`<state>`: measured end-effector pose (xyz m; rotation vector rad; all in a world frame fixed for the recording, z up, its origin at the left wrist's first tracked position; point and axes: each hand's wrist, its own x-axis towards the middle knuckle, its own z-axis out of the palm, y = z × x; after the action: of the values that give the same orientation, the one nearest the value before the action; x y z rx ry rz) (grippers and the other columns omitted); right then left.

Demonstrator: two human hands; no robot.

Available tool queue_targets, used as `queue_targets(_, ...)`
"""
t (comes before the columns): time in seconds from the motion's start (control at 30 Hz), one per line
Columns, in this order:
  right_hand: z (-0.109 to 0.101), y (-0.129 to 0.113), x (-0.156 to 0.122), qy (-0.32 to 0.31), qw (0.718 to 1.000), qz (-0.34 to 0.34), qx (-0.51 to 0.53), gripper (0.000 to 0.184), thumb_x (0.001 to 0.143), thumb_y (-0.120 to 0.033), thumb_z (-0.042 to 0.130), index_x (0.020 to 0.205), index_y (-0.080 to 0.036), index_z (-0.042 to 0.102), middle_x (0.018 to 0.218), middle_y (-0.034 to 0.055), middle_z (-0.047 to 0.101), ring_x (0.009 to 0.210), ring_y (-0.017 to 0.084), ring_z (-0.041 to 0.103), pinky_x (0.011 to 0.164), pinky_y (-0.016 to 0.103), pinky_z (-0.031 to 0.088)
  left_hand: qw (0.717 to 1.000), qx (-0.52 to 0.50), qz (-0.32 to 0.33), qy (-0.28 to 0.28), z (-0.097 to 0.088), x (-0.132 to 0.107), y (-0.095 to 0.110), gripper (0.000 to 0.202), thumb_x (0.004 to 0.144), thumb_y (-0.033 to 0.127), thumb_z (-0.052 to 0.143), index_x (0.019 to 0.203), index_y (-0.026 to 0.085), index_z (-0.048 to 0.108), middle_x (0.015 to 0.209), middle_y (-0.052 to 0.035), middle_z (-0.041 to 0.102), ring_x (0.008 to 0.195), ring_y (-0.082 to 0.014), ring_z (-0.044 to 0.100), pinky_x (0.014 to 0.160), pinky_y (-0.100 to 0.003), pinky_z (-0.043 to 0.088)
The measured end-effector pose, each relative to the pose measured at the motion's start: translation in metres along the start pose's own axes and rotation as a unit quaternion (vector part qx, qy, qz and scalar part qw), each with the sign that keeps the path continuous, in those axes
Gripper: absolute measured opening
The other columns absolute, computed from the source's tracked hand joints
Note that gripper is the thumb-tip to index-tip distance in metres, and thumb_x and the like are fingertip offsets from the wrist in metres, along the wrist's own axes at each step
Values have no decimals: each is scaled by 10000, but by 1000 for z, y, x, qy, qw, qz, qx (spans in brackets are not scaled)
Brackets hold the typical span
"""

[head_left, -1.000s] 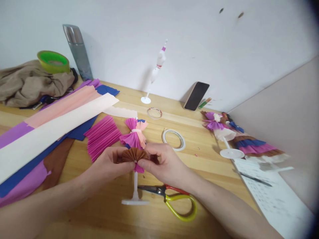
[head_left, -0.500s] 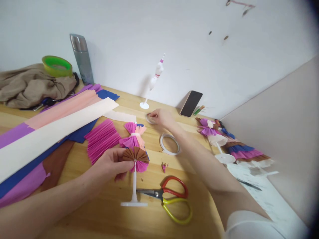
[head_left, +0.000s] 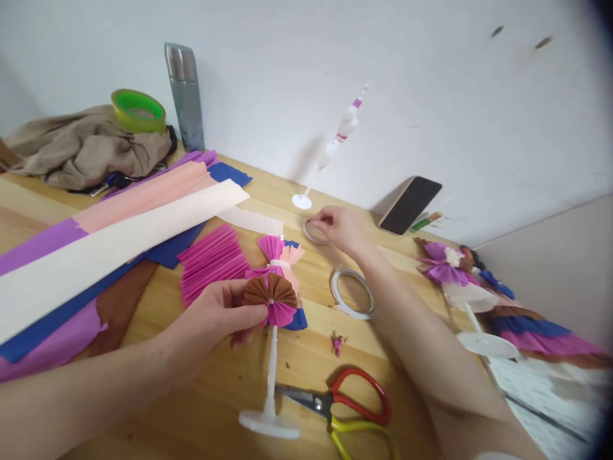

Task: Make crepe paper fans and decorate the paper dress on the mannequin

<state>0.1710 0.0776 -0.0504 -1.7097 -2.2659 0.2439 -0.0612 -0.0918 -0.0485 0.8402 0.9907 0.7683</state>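
My left hand [head_left: 223, 313] is closed, pinching the edge of a pleated paper rosette [head_left: 271, 294], brown on top and pink below. Just below the rosette stands a white stem on a flat round base [head_left: 269, 424]. Directly behind it is a pink, peach and blue crepe-paper bow [head_left: 280, 263] with a pale band round its middle. Farther back, my right hand [head_left: 341, 229] reaches over the table, thumb and fingers pinched together at a small roll of tape [head_left: 313, 233]. A larger white tape ring [head_left: 352, 294] lies below my right forearm.
Red-and-yellow-handled scissors [head_left: 325, 404] lie near the front. Crepe-paper strips [head_left: 143, 223] and a pleated pink piece [head_left: 213, 262] cover the left. Behind are a bottle [head_left: 186, 102], a white stand figure [head_left: 342, 131] and a phone [head_left: 410, 204]. Paper-dressed figures [head_left: 474, 294] lie at right.
The view has shifted, so most things sit farther right in the picture. My left hand still pinches the rosette, and my right hand is still at the small tape roll.
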Motion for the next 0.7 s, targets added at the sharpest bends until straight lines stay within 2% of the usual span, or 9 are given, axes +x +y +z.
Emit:
queue_targets(0.03,-7,-10,-11,18,999,-7,38,166,836,-256,559,854,-158,691,815,67,706,711,165,594,650,273,422,1000,-5,1,-1,0,0,0,188,736,288,727,879,168,750,587,37,535,490,-42,380,446,-155,271)
queue_targets(0.07,-14,-21,-25,46,986,-34,155,136,819,-264,596,820,-160,683,789,57,696,699,164,597,648,280,445,1000,-10,3,-1,0,-1,0,170,736,282,728,857,164,743,581,38,535,491,-43,384,446,-154,278)
queue_targets(0.13,-24,-47,-56,50,934,-121,331,84,795,-260,659,750,-192,676,801,36,682,773,173,621,715,309,487,1000,-18,2,-1,0,-2,0,154,731,273,730,825,151,724,566,40,533,487,-46,390,440,-153,286)
queue_targets(0.2,-30,-69,-87,39,905,-186,379,82,784,-180,680,712,-218,691,810,19,658,823,167,626,761,322,500,1000,-21,-5,2,2,-3,1,157,719,274,736,791,138,703,552,41,529,480,-49,407,428,-154,287)
queue_targets(0.27,-29,-84,-110,26,904,-217,368,140,795,-110,672,743,-234,711,865,18,646,828,153,625,727,310,512,1000,-22,-9,4,4,-4,4,168,702,282,745,745,134,677,547,39,530,479,-53,425,422,-155,291)
queue_targets(0.37,-22,-91,-126,63,910,-252,324,173,791,-75,687,782,-245,720,912,22,648,886,165,629,765,327,525,1000,-27,2,3,6,-5,6,188,687,293,752,686,138,645,541,37,530,479,-57,433,419,-156,301)
queue_targets(0.5,-12,-87,-124,82,914,-270,291,177,800,-64,672,795,-237,710,923,32,662,896,176,641,783,349,542,1000,-28,12,1,6,-5,4,168,704,287,738,714,136,663,532,37,534,476,-58,433,425,-156,323)
queue_targets(0.7,-4,-85,-124,84,922,-259,275,168,812,-77,658,777,-236,701,930,40,677,880,178,656,749,339,554,1000,-19,25,0,7,-4,3,149,704,262,730,728,127,672,574,31,561,476,-51,451,432,-157,348)
